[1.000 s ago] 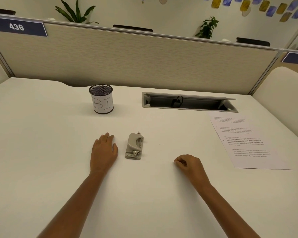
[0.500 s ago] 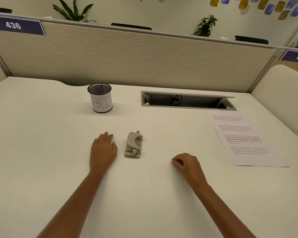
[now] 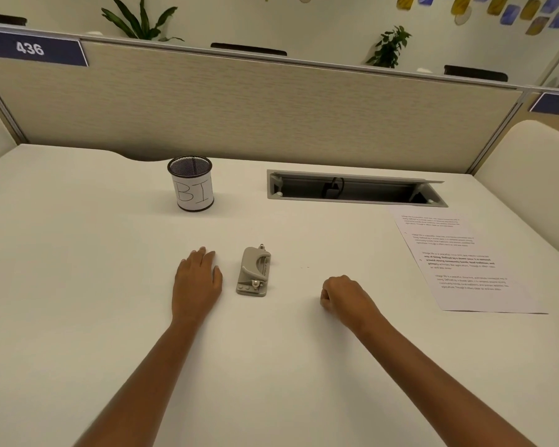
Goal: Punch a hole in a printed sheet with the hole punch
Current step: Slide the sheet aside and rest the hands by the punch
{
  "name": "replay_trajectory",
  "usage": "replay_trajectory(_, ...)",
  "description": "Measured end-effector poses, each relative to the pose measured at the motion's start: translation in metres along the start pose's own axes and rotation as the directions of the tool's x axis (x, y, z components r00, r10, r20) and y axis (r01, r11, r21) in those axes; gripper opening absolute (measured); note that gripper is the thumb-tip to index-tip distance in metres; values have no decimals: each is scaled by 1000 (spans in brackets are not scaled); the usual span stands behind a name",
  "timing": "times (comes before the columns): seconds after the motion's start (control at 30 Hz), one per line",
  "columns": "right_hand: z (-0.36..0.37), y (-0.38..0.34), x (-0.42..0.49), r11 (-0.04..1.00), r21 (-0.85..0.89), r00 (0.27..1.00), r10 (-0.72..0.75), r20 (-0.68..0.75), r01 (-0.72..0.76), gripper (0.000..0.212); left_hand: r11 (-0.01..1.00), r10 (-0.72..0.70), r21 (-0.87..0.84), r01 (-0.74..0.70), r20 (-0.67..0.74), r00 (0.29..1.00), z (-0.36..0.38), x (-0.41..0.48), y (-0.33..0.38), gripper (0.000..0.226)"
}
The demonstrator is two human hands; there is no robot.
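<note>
A small grey hole punch (image 3: pixel 254 272) lies on the white desk (image 3: pixel 78 269), near the middle. My left hand (image 3: pixel 197 280) rests flat on the desk just left of it, palm down, not touching it. My right hand (image 3: pixel 344 295) sits to the right of the punch as a loose fist with nothing in it. A printed sheet (image 3: pixel 465 259) with several paragraphs of text lies flat at the far right, apart from both hands.
A black mesh pen cup (image 3: pixel 191 183) with a paper label stands behind my left hand. A cable tray opening (image 3: pixel 355 188) with its lid up is sunk into the desk at the back. A beige partition (image 3: pixel 255 108) closes off the far edge.
Both hands and the punch stay where they were; only the camera view has shifted slightly.
</note>
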State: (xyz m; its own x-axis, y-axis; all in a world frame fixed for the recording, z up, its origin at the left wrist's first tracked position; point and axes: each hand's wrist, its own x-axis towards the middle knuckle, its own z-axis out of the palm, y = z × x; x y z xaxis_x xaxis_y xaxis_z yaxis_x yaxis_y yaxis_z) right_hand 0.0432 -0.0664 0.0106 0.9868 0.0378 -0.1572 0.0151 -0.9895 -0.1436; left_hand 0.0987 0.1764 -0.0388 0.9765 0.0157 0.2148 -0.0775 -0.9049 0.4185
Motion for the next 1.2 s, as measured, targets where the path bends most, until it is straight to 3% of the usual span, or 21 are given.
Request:
replay_trajectory(0.13,2,-3,-3,997,-37,997,-59,51,61,20,1000,7,1,-7,0,1000,0,0,0,38)
replay_trajectory(0.3,12,1,-2,990,-127,997,-70,-34,66,39,1000,2,3,-2,5,1000,0,0,-1,39)
replay_trajectory(0.4,15,3,-1,989,-130,996,-72,-52,65,39,1000,1,-9,-1,6,1000,-1,0,0,39)
replay_trajectory(0.5,15,8,4,1000,-6,999,5,-46,-5,36,1000,17,-18,-17,7,1000,-2,-1,-1,39)
replay_trajectory(0.57,13,11,10,979,196,997,67,-38,-59,26,999,29,-38,-29,7,1000,-3,0,-2,38)
replay_trajectory(0.63,8,13,15,902,422,994,106,-15,-89,24,998,36,-58,-35,14,999,-4,2,-4,37)
replay_trajectory(0.73,-3,10,24,643,756,991,125,54,-122,32,995,31,-93,-29,16,999,-5,6,-8,37)
replay_trajectory(0.87,-26,-4,47,387,913,986,145,76,-128,12,994,19,-110,-17,18,1000,-6,15,-14,38)
replay_trajectory(1.0,-59,-34,76,304,941,980,174,100,-150,11,995,39,-95,-37,19,999,-6,26,-19,39)
replay_trajectory(1.2,-95,-88,126,264,963,998,27,48,-54,7,997,56,-64,-53,46,997,-2,43,-26,42)
